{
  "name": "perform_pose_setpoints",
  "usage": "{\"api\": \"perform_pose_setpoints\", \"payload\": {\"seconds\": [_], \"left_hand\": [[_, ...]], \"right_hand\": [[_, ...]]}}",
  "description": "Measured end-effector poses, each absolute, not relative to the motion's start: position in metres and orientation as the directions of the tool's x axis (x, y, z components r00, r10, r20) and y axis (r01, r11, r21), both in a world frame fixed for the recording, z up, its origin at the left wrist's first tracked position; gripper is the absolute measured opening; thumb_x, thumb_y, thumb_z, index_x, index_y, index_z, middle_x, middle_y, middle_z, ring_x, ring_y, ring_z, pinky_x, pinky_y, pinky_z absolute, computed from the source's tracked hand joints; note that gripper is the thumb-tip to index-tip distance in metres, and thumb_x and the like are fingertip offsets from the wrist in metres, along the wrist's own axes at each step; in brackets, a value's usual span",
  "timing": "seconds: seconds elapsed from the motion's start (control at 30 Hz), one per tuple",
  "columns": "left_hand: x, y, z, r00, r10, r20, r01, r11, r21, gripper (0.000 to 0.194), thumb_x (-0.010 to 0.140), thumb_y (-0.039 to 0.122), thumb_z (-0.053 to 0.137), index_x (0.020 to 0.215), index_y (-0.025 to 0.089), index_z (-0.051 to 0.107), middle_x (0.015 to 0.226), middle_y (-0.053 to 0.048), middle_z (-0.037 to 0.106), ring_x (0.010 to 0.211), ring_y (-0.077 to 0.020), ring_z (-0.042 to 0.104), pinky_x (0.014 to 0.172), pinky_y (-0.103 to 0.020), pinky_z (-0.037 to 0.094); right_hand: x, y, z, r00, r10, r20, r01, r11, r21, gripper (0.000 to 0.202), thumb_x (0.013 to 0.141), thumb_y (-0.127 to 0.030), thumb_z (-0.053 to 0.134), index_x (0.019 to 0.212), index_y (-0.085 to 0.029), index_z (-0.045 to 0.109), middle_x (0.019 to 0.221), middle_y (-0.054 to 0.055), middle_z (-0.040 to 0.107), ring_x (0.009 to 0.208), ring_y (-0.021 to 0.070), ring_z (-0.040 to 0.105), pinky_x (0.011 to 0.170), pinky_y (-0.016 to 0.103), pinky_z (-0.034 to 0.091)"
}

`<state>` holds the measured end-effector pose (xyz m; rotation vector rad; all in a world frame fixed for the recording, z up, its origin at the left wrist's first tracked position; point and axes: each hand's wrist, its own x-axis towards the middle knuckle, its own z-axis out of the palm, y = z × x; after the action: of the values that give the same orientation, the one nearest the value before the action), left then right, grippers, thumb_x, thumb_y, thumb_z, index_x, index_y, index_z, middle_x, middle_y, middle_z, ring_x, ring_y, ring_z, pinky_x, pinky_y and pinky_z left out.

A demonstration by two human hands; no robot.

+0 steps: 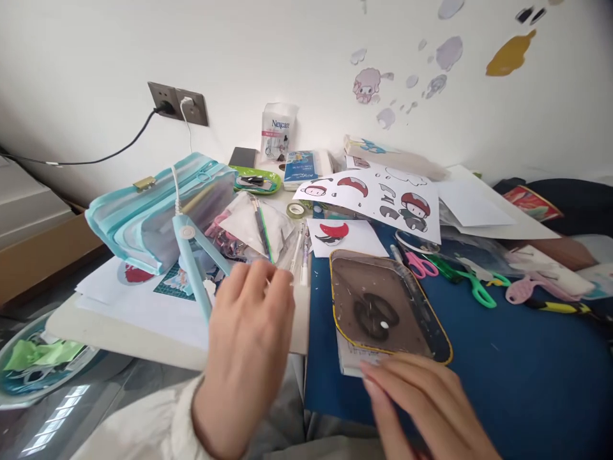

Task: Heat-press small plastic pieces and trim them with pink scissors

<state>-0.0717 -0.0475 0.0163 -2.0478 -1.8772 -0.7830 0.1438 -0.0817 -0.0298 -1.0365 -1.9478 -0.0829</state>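
The left hand [249, 332] hovers loose and empty, fingers spread, over the cluttered worktop [527, 370], at nine o'clock from the dark rectangular yellow-rimmed metal tray [387, 306], whose six o'clock edge the flat-fingered right hand [426, 396] touches without gripping, above a white card [352, 361].

The left hand [249, 332] is raised near the middle, back toward the camera, fingers loosely curled and pointing far; its wrist leaves a pale sleeve. The right hand [426, 402] lies low at the near right, fingers flat and together, apparently resting.
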Motion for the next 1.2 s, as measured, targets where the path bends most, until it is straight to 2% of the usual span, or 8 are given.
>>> {"api": "perform_pose_setpoints", "payload": {"seconds": [0.17,0.4,0.7,0.77,0.87,0.97,1.07,1.2], "left_hand": [[-0.09,-0.026,0.011,0.07,0.877,0.475,0.992,-0.109,0.056,0.021,0.087,0.004,0.054,0.084,0.017,0.07,0.091,-0.012,0.068,0.084,-0.0313,0.063,0.07,-0.04,0.048],[-0.098,-0.01,0.033,0.019,0.854,0.52,0.988,-0.095,0.119,0.016,0.092,0.019,0.061,0.082,0.018,0.074,0.082,-0.004,0.073,0.075,-0.0229,0.067,0.061,-0.031,0.04],[-0.098,-0.005,0.031,0.038,0.799,0.6,0.98,-0.147,0.134,0.017,0.089,0.02,0.06,0.083,0.015,0.075,0.078,-0.007,0.074,0.068,-0.0261,0.067,0.058,-0.034,0.039],[-0.1,-0.007,0.024,0.077,0.81,0.581,0.978,-0.174,0.112,0.019,0.091,0.022,0.057,0.082,0.017,0.073,0.079,-0.006,0.074,0.068,-0.0267,0.067,0.056,-0.034,0.039],[-0.103,-0.014,0.012,0.115,0.807,0.579,0.977,-0.197,0.081,0.02,0.095,0.028,0.055,0.089,0.021,0.073,0.09,-0.006,0.075,0.072,-0.0276,0.067,0.056,-0.036,0.04],[-0.095,-0.026,0.004,0.138,0.734,0.665,0.939,-0.31,0.147,0.009,0.094,0.029,0.062,0.096,0.028,0.071,0.093,-0.002,0.073,0.083,-0.0265,0.069,0.071,-0.039,0.049],[-0.072,-0.038,0.002,0.161,0.742,0.65,0.852,-0.437,0.288,0.009,0.096,0.026,0.061,0.102,0.029,0.067,0.097,-0.001,0.07,0.085,-0.0205,0.067,0.081,-0.035,0.05],[-0.043,-0.04,-0.003,0.27,0.679,0.683,0.748,-0.595,0.295,0.015,0.101,0.019,0.05,0.102,0.022,0.064,0.093,-0.002,0.068,0.084,-0.0141,0.065,0.078,-0.025,0.05]], "right_hand": [[0.103,-0.073,-0.009,-0.309,0.615,0.726,0.667,0.684,-0.296,0.013,0.093,-0.011,0.061,0.096,-0.022,0.068,0.079,0.001,0.072,0.077,0.0145,0.069,0.076,0.029,0.056],[0.118,-0.082,-0.012,-0.276,0.659,0.7,0.674,0.652,-0.348,0.014,0.092,-0.008,0.063,0.094,-0.021,0.069,0.081,0.001,0.073,0.078,0.0145,0.068,0.075,0.029,0.057],[0.14,-0.083,-0.01,-0.235,0.691,0.683,0.667,0.626,-0.404,0.016,0.09,-0.005,0.062,0.091,-0.019,0.069,0.082,0.001,0.072,0.08,0.0134,0.067,0.076,0.026,0.055],[0.159,-0.078,-0.004,-0.171,0.709,0.684,0.717,0.565,-0.407,0.016,0.092,-0.007,0.06,0.091,-0.021,0.068,0.083,0.0,0.072,0.078,0.0115,0.067,0.076,0.024,0.054],[0.198,-0.059,0.004,0.036,0.794,0.607,0.839,0.306,-0.45,0.012,0.098,-0.022,0.059,0.092,-0.025,0.069,0.082,-0.003,0.074,0.071,0.0107,0.068,0.068,0.022,0.052],[0.232,-0.025,0.005,0.084,0.878,0.47,0.872,0.164,-0.462,0.017,0.099,-0.031,0.056,0.094,-0.026,0.072,0.075,-0.004,0.075,0.065,0.0135,0.071,0.055,0.023,0.05],[0.243,0.012,0.001,-0.02,0.929,0.368,0.887,0.187,-0.423,0.021,0.096,-0.029,0.054,0.101,-0.025,0.074,0.086,-0.001,0.077,0.067,0.0155,0.071,0.061,0.026,0.053],[0.239,0.037,-0.003,-0.115,0.948,0.296,0.912,0.219,-0.348,0.031,0.095,-0.028,0.047,0.106,-0.024,0.075,0.102,0.004,0.076,0.078,0.0208,0.072,0.067,0.033,0.054]]}}
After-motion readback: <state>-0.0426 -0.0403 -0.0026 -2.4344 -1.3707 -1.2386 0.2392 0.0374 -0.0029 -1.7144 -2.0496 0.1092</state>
